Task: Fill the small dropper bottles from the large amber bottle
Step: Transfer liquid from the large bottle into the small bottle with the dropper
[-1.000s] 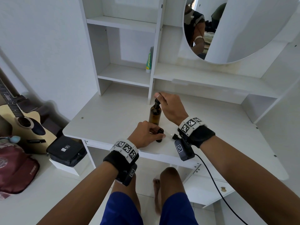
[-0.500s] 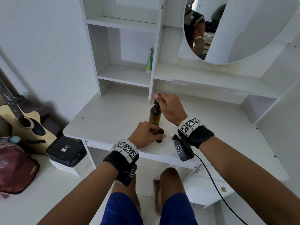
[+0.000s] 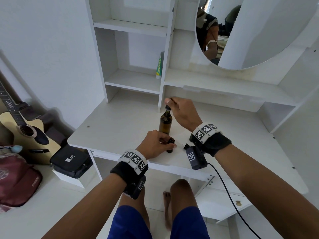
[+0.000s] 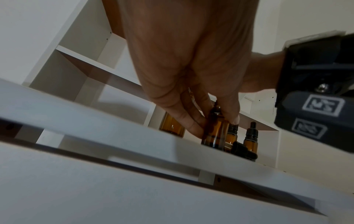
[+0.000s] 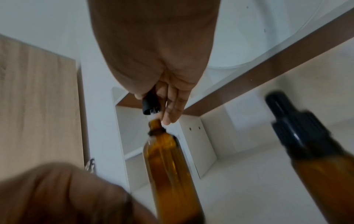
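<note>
Currently mid-task | right hand [image 3: 183,112] pinches black cap [image 5: 150,106] just above large amber bottle [image 3: 165,124], now uncapped, mid-desk | left hand [image 3: 155,144] grips open small dropper bottle [image 4: 215,130] near desk [image 3: 112,128] front edge | 2 capped droppers wait | no filling visible yet

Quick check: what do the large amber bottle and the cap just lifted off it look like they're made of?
Large amber bottle: probably glass, glossy and see-through brown, though tinted plastic is possible. Cap pinched in the right hand: smooth black plastic, by its look.
</note>
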Motion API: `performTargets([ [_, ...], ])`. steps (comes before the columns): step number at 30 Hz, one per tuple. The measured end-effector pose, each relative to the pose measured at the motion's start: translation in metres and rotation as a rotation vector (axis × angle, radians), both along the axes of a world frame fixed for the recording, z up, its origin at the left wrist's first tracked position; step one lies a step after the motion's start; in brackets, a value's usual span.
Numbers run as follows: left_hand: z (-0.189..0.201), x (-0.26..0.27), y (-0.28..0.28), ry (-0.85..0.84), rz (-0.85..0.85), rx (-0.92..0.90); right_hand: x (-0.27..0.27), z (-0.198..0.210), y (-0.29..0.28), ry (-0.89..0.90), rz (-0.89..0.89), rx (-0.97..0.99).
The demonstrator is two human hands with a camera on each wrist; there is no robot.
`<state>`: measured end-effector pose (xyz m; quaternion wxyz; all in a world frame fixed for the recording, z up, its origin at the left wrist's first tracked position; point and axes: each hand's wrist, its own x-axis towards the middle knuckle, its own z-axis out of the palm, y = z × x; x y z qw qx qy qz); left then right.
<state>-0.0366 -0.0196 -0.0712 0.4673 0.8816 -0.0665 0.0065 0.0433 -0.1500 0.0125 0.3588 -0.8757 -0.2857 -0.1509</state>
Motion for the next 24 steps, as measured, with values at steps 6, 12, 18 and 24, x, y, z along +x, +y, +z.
performTargets([
  [6,0.0,0.0,0.0,0.009,0.009,0.0,0.002,0.044,-0.008,-0.088,-0.026,0.144],
  [12,-0.001,0.001,0.0,0.002,0.015,0.011,-0.011,0.052,-0.02,-0.112,-0.017,0.137],
  [18,-0.002,0.002,0.0,0.003,0.012,0.012,-0.031,0.024,-0.027,-0.004,0.058,0.036],
  [24,-0.002,0.002,0.0,0.001,0.01,0.023,-0.033,0.008,-0.029,0.042,0.074,0.011],
])
